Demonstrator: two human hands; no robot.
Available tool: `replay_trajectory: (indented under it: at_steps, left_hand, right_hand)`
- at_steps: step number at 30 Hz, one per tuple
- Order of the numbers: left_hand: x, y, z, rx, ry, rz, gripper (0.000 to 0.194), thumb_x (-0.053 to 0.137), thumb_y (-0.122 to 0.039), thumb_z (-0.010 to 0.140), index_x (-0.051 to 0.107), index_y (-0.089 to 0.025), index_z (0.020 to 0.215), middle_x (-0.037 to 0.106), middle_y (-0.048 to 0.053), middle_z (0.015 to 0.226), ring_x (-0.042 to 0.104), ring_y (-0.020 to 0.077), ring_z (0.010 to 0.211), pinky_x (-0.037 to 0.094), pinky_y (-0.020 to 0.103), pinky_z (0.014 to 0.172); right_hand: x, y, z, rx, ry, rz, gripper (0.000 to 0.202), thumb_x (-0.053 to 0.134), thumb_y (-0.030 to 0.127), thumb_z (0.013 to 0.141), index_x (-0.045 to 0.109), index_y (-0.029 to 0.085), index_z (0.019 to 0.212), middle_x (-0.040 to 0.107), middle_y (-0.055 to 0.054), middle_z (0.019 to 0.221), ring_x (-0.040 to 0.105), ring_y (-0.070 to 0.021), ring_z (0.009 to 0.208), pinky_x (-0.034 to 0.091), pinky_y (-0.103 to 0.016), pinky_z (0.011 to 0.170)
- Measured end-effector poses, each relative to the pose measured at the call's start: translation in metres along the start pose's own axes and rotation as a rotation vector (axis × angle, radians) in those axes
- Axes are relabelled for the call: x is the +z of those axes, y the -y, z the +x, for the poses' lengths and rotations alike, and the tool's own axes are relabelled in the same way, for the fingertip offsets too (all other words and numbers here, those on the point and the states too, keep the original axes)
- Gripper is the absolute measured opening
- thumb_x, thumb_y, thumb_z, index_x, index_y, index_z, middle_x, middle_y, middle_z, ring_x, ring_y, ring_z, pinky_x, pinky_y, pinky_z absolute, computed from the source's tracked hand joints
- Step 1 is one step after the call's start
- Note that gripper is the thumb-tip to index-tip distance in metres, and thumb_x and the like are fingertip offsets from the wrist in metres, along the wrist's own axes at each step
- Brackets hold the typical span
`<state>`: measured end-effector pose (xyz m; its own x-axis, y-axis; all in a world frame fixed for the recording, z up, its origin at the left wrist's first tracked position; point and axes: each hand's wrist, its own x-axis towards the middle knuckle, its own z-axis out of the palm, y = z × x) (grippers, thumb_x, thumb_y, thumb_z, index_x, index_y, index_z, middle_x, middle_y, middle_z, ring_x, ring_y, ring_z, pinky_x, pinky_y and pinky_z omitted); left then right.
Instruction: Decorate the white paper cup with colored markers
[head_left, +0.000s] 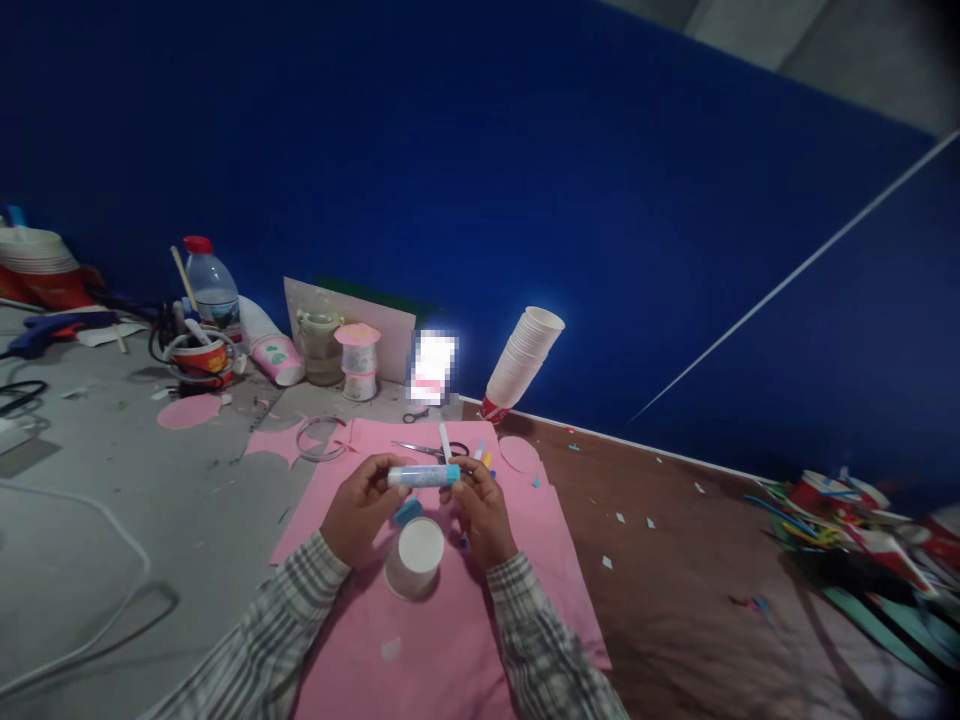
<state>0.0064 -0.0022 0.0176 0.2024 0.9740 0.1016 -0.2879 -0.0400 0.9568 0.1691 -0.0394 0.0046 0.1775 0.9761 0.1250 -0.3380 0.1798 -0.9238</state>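
Note:
Between my two hands lies a glue stick [420, 476], level, with a clear barrel and a blue end to the right. My left hand [363, 508] grips its white left end in thumb and fingers. At the blue end, my right hand [480, 505] pinches it. Just below stands an upside-down white paper cup [420, 548] on pink paper [390, 670]. A small blue block-like piece [408, 512] sits behind the cup. Scissors [427, 449] and a white pen-like stick [445, 440] lie beyond my fingers, partly hidden by them.
A leaning stack of paper cups [523, 362] stands by the blue wall [480, 180]. Left of it are a glowing screen [433, 367], a decorated paper spool shape [359, 362], a jar [321, 345] and a water bottle [213, 290]. Craft scraps [847, 530] pile up at far right.

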Motion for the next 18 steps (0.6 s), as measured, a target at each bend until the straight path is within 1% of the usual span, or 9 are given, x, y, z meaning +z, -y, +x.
replay_trajectory:
  at_steps: [5, 7, 10, 12, 14, 16, 18]
  left_hand:
    - [0.0005, -0.0013, -0.0009, -0.002, -0.010, 0.011, 0.031, 0.066, -0.021, 0.053, 0.057, -0.016, 0.082, 0.062, 0.002, 0.059, 0.058, 0.0214, 0.054, 0.049, 0.033, 0.048]
    - [0.0006, -0.0019, -0.0019, 0.005, -0.001, 0.054, 0.030, 0.065, -0.020, 0.054, 0.058, -0.017, 0.083, 0.062, 0.002, 0.060, 0.058, 0.0210, 0.054, 0.049, 0.034, 0.049]
    - [0.0008, -0.0025, -0.0028, 0.075, 0.014, 0.160, 0.031, 0.065, -0.017, 0.054, 0.058, -0.017, 0.084, 0.062, 0.002, 0.066, 0.057, 0.0201, 0.055, 0.049, 0.033, 0.051]
    - [0.0008, -0.0021, -0.0031, 0.132, 0.011, 0.212, 0.030, 0.064, -0.016, 0.054, 0.059, -0.018, 0.083, 0.062, 0.002, 0.068, 0.057, 0.0201, 0.056, 0.049, 0.033, 0.052]
    - [0.0003, -0.0005, -0.0029, 0.143, 0.012, 0.222, 0.029, 0.064, -0.017, 0.055, 0.059, -0.018, 0.083, 0.062, 0.002, 0.067, 0.057, 0.0204, 0.056, 0.049, 0.033, 0.051]
    - [-0.0010, 0.0017, -0.0023, 0.107, 0.021, 0.210, 0.028, 0.065, -0.020, 0.056, 0.060, -0.017, 0.083, 0.062, 0.003, 0.064, 0.057, 0.0211, 0.054, 0.048, 0.033, 0.049]
    - [-0.0027, 0.0039, -0.0011, 0.055, 0.015, 0.187, 0.029, 0.066, -0.023, 0.055, 0.061, -0.016, 0.083, 0.064, 0.004, 0.062, 0.058, 0.0225, 0.053, 0.049, 0.034, 0.048]
  right_hand:
    - [0.0003, 0.0008, 0.0006, -0.004, -0.020, -0.057, 0.022, 0.066, 0.023, 0.068, 0.065, 0.020, 0.089, 0.064, 0.000, 0.055, 0.056, -0.0163, 0.049, 0.041, -0.020, 0.043]
    - [-0.0004, 0.0015, 0.0002, -0.005, -0.022, -0.080, 0.021, 0.065, 0.026, 0.069, 0.064, 0.019, 0.088, 0.064, 0.000, 0.054, 0.054, -0.0153, 0.045, 0.037, -0.018, 0.038]
    - [-0.0017, 0.0024, -0.0001, -0.004, -0.028, -0.112, 0.021, 0.061, 0.034, 0.073, 0.064, 0.019, 0.087, 0.062, 0.001, 0.052, 0.048, -0.0125, 0.038, 0.033, -0.016, 0.032]
    - [-0.0019, 0.0026, 0.0002, -0.004, -0.032, -0.141, 0.023, 0.058, 0.037, 0.075, 0.065, 0.018, 0.084, 0.060, 0.002, 0.048, 0.045, -0.0116, 0.035, 0.031, -0.016, 0.031]
    - [-0.0012, 0.0025, 0.0008, -0.011, -0.043, -0.171, 0.023, 0.057, 0.037, 0.076, 0.066, 0.016, 0.081, 0.058, 0.002, 0.044, 0.044, -0.0114, 0.033, 0.031, -0.016, 0.030]
    - [0.0000, 0.0020, 0.0015, -0.030, -0.061, -0.192, 0.023, 0.057, 0.036, 0.077, 0.066, 0.015, 0.078, 0.056, 0.003, 0.041, 0.044, -0.0116, 0.034, 0.032, -0.017, 0.032]
    - [0.0010, 0.0015, 0.0017, -0.056, -0.073, -0.203, 0.019, 0.057, 0.034, 0.077, 0.066, 0.017, 0.079, 0.054, 0.004, 0.043, 0.046, -0.0128, 0.037, 0.037, -0.019, 0.036]
